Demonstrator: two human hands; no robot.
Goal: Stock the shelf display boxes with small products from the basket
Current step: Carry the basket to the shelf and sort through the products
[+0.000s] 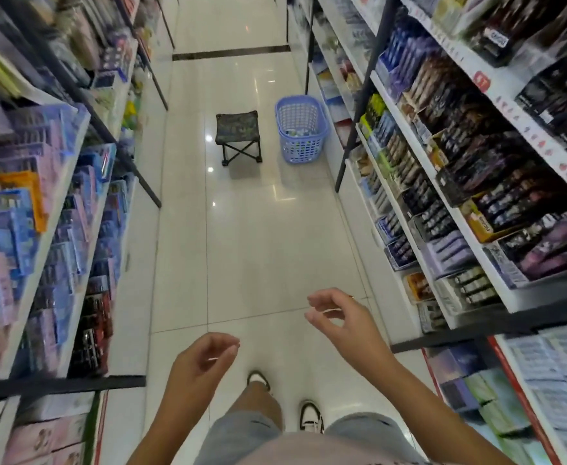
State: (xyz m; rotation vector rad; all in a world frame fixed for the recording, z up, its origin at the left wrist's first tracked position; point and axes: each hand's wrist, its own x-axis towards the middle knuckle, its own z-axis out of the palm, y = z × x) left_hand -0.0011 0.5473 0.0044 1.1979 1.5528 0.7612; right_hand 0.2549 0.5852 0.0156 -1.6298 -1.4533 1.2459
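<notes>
Head view showed you standing in a shop aisle, looking down the pale tiled floor (258,246) with both hands raised in the lower part of the frame.

Your left hand (205,355), lower centre, held nothing. Its fingers were loosely curled, the tips bent in toward the thumb without closing on it.

Your right hand (339,317), a little higher and right of centre, was also bare of any product. Thumb and forefinger curved toward each other with a clear gap between them, and the other fingers were relaxed behind.

The blue basket (300,152) stood on the floor in the upper middle of the frame, well apart from both hands and close against the base of the right shelves (523,115). Small products (297,132) lay in its bottom, too small to make out. Just left of it stood a folding stool (238,129) with a patterned seat.

Display boxes (479,224) of dark packets filled the shelves along the right edge, sitting side by side. Blurred blue and purple packs lined the left shelves (50,209).

Your shoes (310,416) showed at bottom centre, between your arms.
</notes>
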